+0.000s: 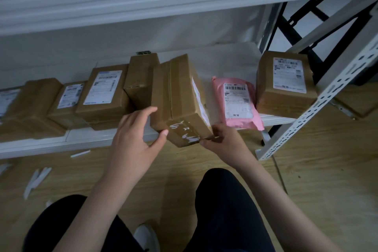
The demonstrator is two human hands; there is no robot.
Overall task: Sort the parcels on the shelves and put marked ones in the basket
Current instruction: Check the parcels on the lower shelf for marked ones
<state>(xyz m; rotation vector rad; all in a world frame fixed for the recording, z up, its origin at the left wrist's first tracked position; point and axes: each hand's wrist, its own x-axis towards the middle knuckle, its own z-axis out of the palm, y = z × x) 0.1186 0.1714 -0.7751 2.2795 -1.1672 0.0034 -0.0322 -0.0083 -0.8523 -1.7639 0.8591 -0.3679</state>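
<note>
On the lower shelf (114, 139) of a white metal rack, seen from the head camera, a tall brown carton (180, 96) stands tilted with its near end hanging past the shelf edge, white handwritten marks showing on that end and a label on its right face. The left hand (136, 139) rests spread against the carton's left near corner, thumb touching the marked end, its grip wide and not closed around anything; the right hand (223, 139) pinches the lower right corner of the same end, a narrow grip holding the carton. By my judgement the carton is stiff, taped cardboard, moderately light since two fingertips steady it, and its taped faces look a little slick, so the safest hold would be palms on the two long sides or a hand under the overhanging end, not the corner alone. The pink mailer (237, 104) just right of it looks soft and floppy and would be best lifted flat from beneath. Counting along the shelf: six brown cartons in view, namely four at left, the handled one, and a labelled box (286, 86) at far right, plus one pink mailer, seven parcels in all; the leftmost is blurred and cut by the frame. No basket is in view, and white paper strips (38, 178) lie on the wooden floor
</note>
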